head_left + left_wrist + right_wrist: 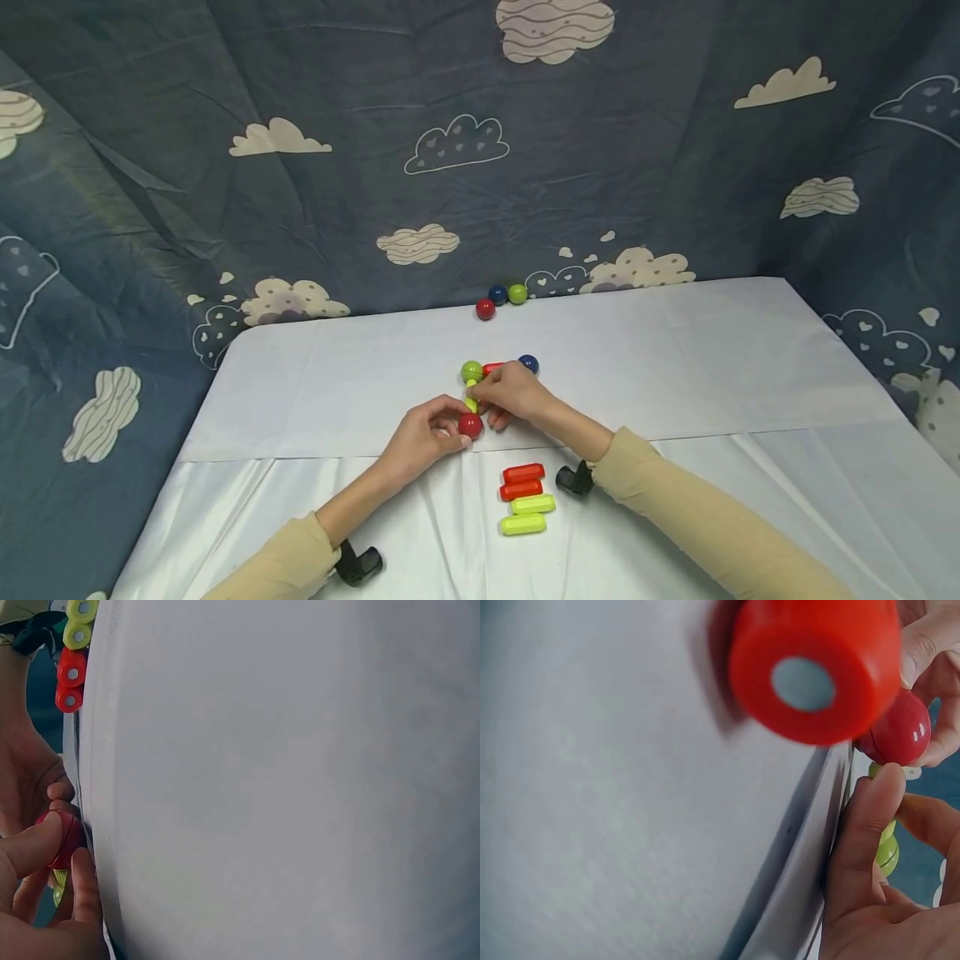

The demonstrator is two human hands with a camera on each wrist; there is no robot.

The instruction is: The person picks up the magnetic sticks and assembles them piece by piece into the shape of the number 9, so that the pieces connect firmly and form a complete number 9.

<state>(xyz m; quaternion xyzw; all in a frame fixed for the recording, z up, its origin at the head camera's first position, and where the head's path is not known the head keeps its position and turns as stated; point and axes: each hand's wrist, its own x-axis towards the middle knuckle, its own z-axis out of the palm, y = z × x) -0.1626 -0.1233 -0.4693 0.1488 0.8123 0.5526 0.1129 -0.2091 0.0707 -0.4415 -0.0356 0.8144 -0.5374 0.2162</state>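
Midway along the white bench (315, 383), the left grip (422, 437) pinches a red ball (470, 425) at the near end of a yellow rod (471, 406); the right grip (517, 393) pinches that rod, whose far end meets a green ball (472, 371).

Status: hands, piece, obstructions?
Left hand pinches nearer red ball. Right hand pinches yellow rod, between that ball and nearer green ball. Nothing seen blocking either hand.
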